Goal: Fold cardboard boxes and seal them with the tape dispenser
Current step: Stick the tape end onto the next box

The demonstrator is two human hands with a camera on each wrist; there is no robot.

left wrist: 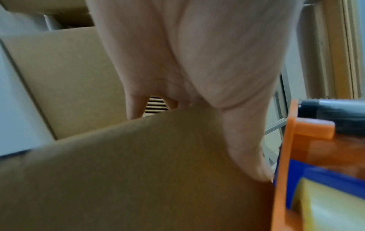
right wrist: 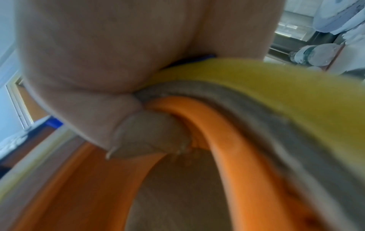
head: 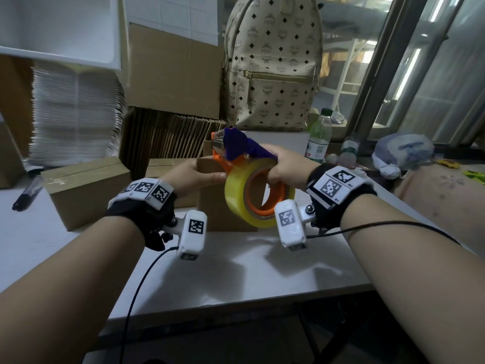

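A small brown cardboard box [head: 217,208] stands upright on the white table [head: 236,271]. My left hand [head: 194,174] holds its top left edge, with the thumb along the near face and the fingers over the top. In the left wrist view the palm [left wrist: 197,62] covers the box [left wrist: 138,171] and the fingertips are hidden behind its edge. My right hand [head: 286,166] grips the tape dispenser [head: 236,151], an orange frame with a blue cover. A finger hooks inside the yellow tape roll [head: 236,195]. The dispenser's front end sits at the box's far top edge.
A closed cardboard box [head: 86,190] and a black marker [head: 27,195] lie to the left. Flattened cartons [head: 170,137] stand behind, next to a patterned backpack [head: 273,64] and a green-capped bottle [head: 319,137]. A cloth bundle [head: 401,153] is at the right by the window.
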